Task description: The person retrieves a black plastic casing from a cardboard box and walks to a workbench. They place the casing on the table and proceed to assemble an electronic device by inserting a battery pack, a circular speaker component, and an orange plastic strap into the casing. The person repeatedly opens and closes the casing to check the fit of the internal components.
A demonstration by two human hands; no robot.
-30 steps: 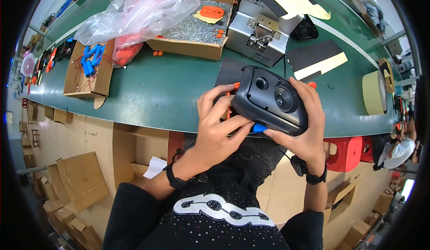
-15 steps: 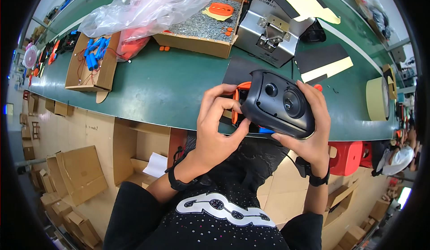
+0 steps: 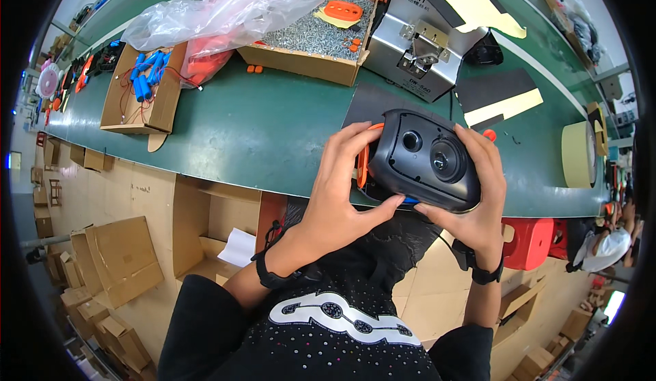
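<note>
A black speaker housing with two round drivers on its face is held tilted over the near edge of the green table. My left hand wraps its left end, thumb on the lower edge and fingers along the top left corner. Beneath those fingers an orange frame-like part shows at the housing's left side. My right hand grips the right end, fingers over the upper corner and thumb below. A bit of blue peeks out under the lower edge; the housing hides the rest.
Behind the housing stand a silver screw-feeding machine and a cardboard box of screws. A clear plastic bag lies left of them, near a box with blue wired batteries. To the right are a tape roll and a red stool.
My left fingers have shifted from inside the gap at the housing's left side to its outside. The left thumb has slid right along the lower edge. The orange part sits closer to the housing.
</note>
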